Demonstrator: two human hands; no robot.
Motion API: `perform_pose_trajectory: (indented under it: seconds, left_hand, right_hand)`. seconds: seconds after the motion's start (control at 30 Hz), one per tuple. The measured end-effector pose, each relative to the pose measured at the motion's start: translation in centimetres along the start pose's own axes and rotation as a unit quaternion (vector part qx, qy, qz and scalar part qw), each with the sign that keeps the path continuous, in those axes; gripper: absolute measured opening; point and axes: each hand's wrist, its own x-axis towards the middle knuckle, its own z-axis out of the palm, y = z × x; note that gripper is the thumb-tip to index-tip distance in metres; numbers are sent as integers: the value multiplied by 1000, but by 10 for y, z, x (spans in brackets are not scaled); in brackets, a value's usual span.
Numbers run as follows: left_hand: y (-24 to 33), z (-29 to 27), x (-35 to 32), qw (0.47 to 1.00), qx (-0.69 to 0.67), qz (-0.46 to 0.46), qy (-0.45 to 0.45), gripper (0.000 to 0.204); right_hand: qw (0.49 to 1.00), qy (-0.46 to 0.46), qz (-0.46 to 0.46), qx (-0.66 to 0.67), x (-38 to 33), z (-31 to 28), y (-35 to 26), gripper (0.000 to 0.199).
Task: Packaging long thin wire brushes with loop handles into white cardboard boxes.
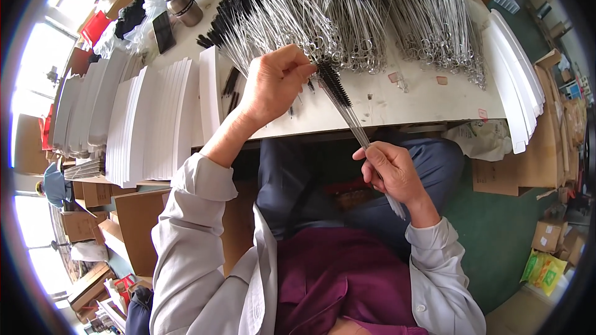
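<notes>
My right hand point(397, 172) is closed round the wire stems of a thin bundle of straw brushes point(335, 90). The bundle slants up and left over the table's near edge, its black bristles at the far end and its stem ends sticking out below my fist. At the bristle tips, my left hand point(273, 80) is closed in a pinch, thumb against forefinger; what lies between them is hidden. Just beyond spreads a large heap of similar brushes point(304, 18), ringed wire ends toward me and black bristles away.
White folded card strips point(149, 127) stand in rows on the left, and more white strips point(512, 80) lie at the table's right edge. A metal flask point(184, 7) and a dark phone point(164, 32) are at the back left. Cardboard boxes point(139, 229) crowd the floor.
</notes>
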Motion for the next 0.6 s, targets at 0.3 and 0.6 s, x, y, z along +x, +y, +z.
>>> perform_pose_trajectory:
  seconds: [0.3, 0.6]
  left_hand:
    - [0, 8, -31, 996, 3, 34, 85, 9]
    - [0, 9, -51, 970, 113, 157, 145, 8]
  right_hand:
    - [997, 4, 20, -73, 1, -1, 8, 37]
    - [998, -18, 29, -58, -2, 6, 13, 47]
